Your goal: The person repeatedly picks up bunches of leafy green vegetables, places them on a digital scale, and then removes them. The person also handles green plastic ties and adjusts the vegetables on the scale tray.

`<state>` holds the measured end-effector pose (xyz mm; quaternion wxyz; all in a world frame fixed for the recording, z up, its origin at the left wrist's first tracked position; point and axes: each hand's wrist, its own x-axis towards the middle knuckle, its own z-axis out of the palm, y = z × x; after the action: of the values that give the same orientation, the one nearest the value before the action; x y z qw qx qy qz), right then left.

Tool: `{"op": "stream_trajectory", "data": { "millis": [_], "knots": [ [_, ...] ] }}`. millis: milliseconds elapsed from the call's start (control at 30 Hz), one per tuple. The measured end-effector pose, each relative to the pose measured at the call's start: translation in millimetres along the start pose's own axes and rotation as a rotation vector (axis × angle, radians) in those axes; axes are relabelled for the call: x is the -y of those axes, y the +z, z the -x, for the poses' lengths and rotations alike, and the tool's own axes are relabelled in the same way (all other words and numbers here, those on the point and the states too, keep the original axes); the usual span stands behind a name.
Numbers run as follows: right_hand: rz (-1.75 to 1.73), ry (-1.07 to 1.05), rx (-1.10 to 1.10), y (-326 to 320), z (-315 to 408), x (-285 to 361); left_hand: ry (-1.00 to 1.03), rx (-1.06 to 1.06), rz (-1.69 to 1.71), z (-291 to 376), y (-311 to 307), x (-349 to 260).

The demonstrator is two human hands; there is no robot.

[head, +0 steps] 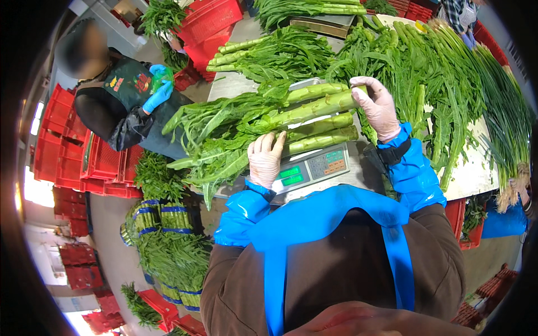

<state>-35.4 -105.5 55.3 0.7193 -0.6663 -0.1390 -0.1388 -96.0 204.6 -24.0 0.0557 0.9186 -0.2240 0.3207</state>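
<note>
Several celtuce stalks (313,110) lie side by side across a digital scale (313,170), with their leafy tops (222,130) to the left and cut ends to the right. My right hand (378,105), in a thin whitish glove, pinches the cut end of one stalk between thumb and fingers. My left hand (265,159), gloved alike, is curled over the nearest stalk where its leaves begin; its fingertips are partly hidden. Below the stalks, the scale's keypad (328,162) and lit green displays (289,175) face me. Most of the weighing plate is covered.
More celtuce (286,54) and a bundle of scallions (483,80) lie across the table (483,176). At left stands a co-worker (126,88) in blue gloves, near red crates (101,159). Banded celtuce bundles (172,218) are stacked below left. Another person (458,17) is at the far right.
</note>
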Motion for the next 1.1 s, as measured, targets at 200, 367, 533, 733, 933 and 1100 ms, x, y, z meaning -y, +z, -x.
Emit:
{"op": "stream_trajectory", "data": {
  "millis": [200, 367, 533, 733, 933, 1100],
  "knots": [
    [0.236, -0.045, -0.048, 29.9, -23.2, 39.9, -0.022, 0.039, -0.041, -2.7, -4.2, -12.9],
    [0.438, -0.076, 0.249, 58.3, -38.1, 87.1, 0.162, 0.195, -0.017, -29.9, 14.2, -24.8],
    [0.502, -0.641, 0.470, 107.6, -28.2, 149.0, 0.021, 0.475, -0.015, -54.9, 32.1, -14.9],
    [0.201, -0.785, 0.367, 132.1, -38.6, 217.1, -0.038, 0.630, -0.136, -84.6, 23.0, -7.7],
    [-0.027, -0.488, -0.104, 18.3, -54.7, 213.9, -0.003, 0.699, -0.079, -91.4, 22.2, 1.2],
    [-0.173, -0.150, -0.636, -123.7, -25.9, 134.9, -0.066, 0.686, 0.067, -90.3, 33.7, 9.8]
  ]
}}
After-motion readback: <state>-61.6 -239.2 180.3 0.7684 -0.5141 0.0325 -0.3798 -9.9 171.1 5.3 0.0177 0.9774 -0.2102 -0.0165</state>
